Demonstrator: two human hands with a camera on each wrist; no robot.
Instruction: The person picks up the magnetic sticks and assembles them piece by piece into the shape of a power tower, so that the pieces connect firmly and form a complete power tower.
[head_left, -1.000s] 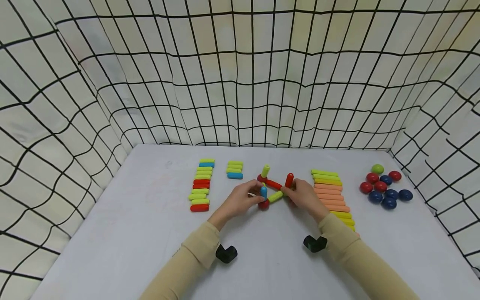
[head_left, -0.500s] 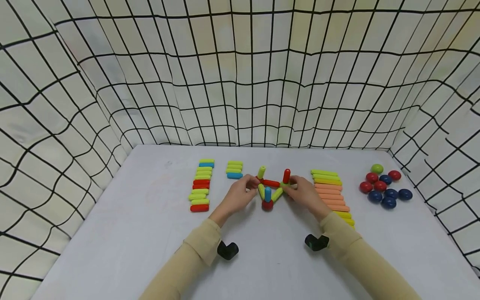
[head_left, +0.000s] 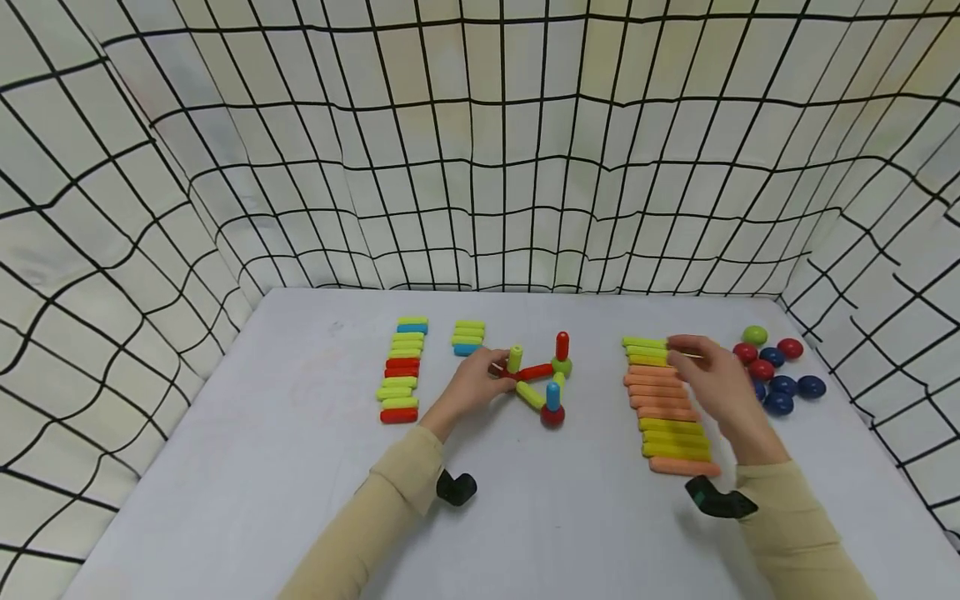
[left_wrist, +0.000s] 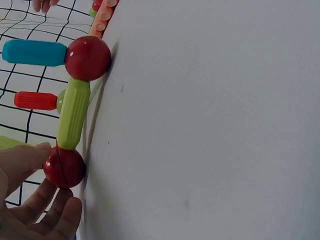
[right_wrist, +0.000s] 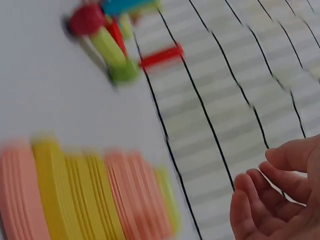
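A triangular frame of balls and short sticks stands on the table. Its front red ball [head_left: 552,416] carries an upright blue stick [head_left: 552,395]; the green ball [head_left: 562,366] behind bears a red stick [head_left: 562,344]. My left hand [head_left: 477,385] pinches the left red ball [left_wrist: 65,167] between thumb and fingers, beside an upright lime stick [head_left: 514,359]. A lime stick [left_wrist: 74,114] joins this ball to the front one. My right hand [head_left: 716,387], holding nothing, hovers with loosely bent fingers at the far right end of the long rods [head_left: 660,392].
Short lime, red and blue sticks lie in a column [head_left: 403,364] and a smaller stack [head_left: 468,332] at left. Red, blue and green balls [head_left: 780,386] cluster at right, partly behind my right hand. Black netting [head_left: 502,192] over white sheeting encloses the table's back and sides.
My right hand has left the green ball and moved right, over the long rods. My left hand shifted from the blue stick to the left red ball, and the frame has turned.
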